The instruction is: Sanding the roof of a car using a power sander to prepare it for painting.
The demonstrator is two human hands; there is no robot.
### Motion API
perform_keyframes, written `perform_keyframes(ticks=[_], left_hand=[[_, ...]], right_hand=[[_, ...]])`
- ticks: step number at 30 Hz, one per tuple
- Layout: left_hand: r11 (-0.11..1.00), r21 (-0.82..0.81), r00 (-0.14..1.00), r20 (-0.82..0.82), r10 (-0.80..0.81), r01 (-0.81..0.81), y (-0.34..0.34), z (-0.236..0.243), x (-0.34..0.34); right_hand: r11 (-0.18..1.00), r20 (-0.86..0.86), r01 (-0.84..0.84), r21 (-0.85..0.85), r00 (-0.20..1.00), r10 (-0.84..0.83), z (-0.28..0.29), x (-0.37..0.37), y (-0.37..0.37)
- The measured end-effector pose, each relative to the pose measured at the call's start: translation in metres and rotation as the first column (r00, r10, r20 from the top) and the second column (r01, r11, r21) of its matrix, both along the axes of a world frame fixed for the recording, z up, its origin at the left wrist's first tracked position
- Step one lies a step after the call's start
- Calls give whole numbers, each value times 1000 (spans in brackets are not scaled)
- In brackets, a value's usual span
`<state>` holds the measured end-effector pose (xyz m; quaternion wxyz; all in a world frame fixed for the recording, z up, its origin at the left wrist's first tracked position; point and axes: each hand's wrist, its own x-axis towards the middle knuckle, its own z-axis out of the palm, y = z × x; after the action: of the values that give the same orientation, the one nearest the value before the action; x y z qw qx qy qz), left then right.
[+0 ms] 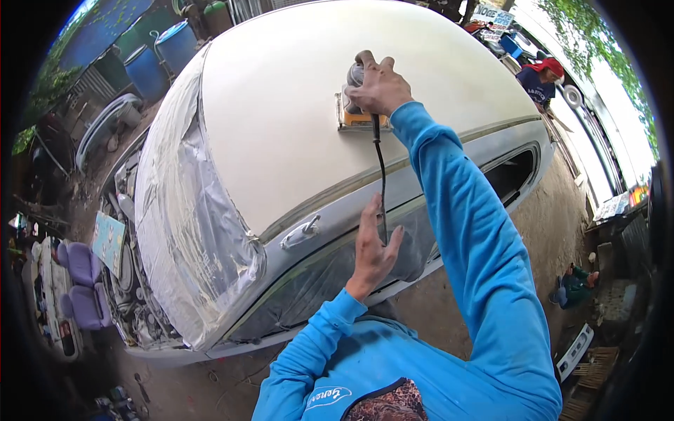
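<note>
My right hand (384, 88) is wrapped over the grey body of a power sander (354, 76), whose yellow-orange base rests flat on the pale, cream-coloured car roof (281, 98). A black cord (380, 158) runs from the sander down over the roof edge toward my left hand (372, 256). That hand is raised beside the car's side windows, fingers stretched and thumb apart. The cord passes behind it, between thumb and fingers; whether the hand touches it is hard to tell. Near it, a door handle-like piece (300, 233) sticks up from the grey roof pillar.
Crumpled plastic sheeting (193, 210) covers the windshield. The engine bay (133, 281) lies exposed at left, near purple seats (86, 284). Blue drums (177, 45) stand at the far left. One person with red headwear (540, 78) is beyond the car; another person (574, 288) is at right.
</note>
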<state>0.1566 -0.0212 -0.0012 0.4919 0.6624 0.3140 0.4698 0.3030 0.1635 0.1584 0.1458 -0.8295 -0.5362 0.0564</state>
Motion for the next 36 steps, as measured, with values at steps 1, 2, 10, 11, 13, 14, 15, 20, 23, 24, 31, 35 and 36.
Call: perform_keyframes(ticks=[1, 2, 10, 11, 13, 14, 15, 20, 23, 24, 31, 35, 36], left_hand=[[997, 74, 999, -27, 35, -32, -4, -9, 2], [987, 150, 997, -48, 64, -56, -9, -16, 2], [760, -503, 911, 204, -358, 411, -65, -86, -11], [772, -512, 919, 109, -378, 378, -74, -98, -26], [810, -534, 936, -94, -341, 241, -86, -118, -71], [827, -543, 940, -186, -287, 145, -90, -126, -96], [833, -552, 936, -271, -225, 40, -92, -132, -124], [884, -256, 881, -381, 280, -392, -98, -131, -238], [826, -318, 855, -401, 328, -466, -95, -107, -273], [842, -246, 853, -358, 381, -480, -93, -96, -277], [845, 47, 826, -190, 531, -532, -57, -11, -238], [782, 98, 775, -105, 623, -615, -17, 5, -217], [763, 116, 749, -144, 647, -636, -10, 3, -211]], right_hand=[[1000, 75, -6, -7, 997, 7, -1, -9, 2], [999, 70, -35, -6, 997, 35, 0, -17, 3], [983, 78, -154, -98, 984, 162, 1, -76, 11], [978, 113, -181, -104, 975, 192, 1, -77, 13], [978, 113, -190, -89, 973, 199, -1, -71, 19], [977, 106, -205, -60, 972, 211, -2, -63, 24], [978, 110, -197, -67, 973, 204, -3, -54, 28], [992, 182, -98, 74, 980, 83, -12, 20, 55], [995, 168, -42, 90, 986, 26, -13, 70, 66], [993, 171, -53, 105, 985, 35, -12, 86, 69], [990, 164, 24, 142, 985, -48, -19, 179, 80], [968, 213, -139, 210, 973, 94, -43, 262, 105], [966, 105, -172, 193, 982, 154, -46, 286, 113]])
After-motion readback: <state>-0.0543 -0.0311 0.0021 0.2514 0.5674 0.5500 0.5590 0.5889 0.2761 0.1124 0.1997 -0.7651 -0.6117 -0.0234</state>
